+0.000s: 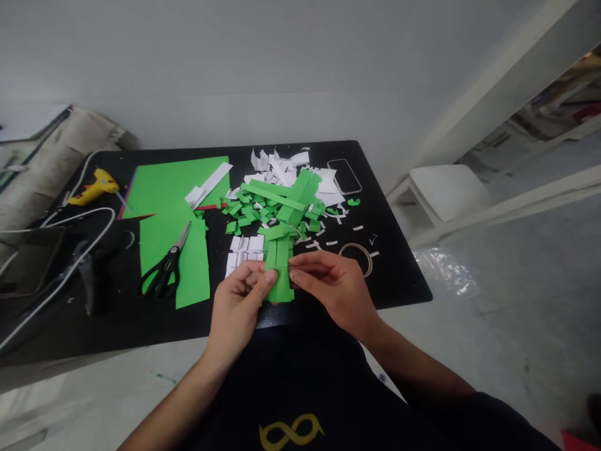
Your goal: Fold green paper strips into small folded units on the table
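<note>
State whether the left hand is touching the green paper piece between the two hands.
Touching. The head view shows the left hand with its thumb on the left edge of the green paper piece.

A bright green folded paper strip (280,287) looks matt, with crisp creases. Small square green paper scraps (244,210) and ragged white paper scraps (261,161) share that dull finish. The black-handled scissors (173,252) combine smooth plastic with grey metal blades. A yellow pistol-shaped glue gun (95,186) looks plastic. The black rectangular tabletop (394,269) is smooth; a clear crumpled plastic bag (448,272) shines; the dark shirt (291,376) is matt cloth.
</note>
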The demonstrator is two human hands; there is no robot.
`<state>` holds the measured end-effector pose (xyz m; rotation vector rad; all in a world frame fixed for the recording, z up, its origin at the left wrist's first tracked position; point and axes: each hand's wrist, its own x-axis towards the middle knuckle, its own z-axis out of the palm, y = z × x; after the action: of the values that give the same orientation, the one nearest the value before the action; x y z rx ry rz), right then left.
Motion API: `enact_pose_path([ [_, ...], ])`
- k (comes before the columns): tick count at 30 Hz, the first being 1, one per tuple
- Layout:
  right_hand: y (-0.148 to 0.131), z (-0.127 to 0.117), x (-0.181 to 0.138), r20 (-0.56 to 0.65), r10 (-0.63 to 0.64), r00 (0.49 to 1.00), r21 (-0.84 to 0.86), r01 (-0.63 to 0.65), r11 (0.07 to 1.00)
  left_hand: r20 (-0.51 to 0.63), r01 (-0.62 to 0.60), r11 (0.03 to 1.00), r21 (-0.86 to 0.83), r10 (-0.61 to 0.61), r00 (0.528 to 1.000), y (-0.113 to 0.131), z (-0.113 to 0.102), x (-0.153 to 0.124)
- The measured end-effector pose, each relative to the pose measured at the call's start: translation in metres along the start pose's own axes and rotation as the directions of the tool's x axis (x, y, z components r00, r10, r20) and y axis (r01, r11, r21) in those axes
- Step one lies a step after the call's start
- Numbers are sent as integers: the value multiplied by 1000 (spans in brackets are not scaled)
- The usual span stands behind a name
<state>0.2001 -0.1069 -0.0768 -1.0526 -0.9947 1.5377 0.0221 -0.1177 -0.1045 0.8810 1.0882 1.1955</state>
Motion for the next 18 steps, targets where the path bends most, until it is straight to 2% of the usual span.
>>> enact_pose_path([
  [7, 5, 0, 0, -45, -64, 997, -38, 62, 997, 34, 164, 977, -139, -161, 986, 7, 2, 1],
  [12, 10, -2, 2, -85, -103, 991, -88, 95, 992, 43, 234, 937, -261, -231, 972, 14, 5, 3],
  [15, 11, -3, 5, -124, -97, 987, -68, 89, 994, 112, 232, 939, -254, -209, 971, 11, 2, 3],
  [18, 11, -3, 6, -133, -88, 987, -67, 80, 995, 169, 128, 982, -143, -103, 980, 6, -3, 1],
])
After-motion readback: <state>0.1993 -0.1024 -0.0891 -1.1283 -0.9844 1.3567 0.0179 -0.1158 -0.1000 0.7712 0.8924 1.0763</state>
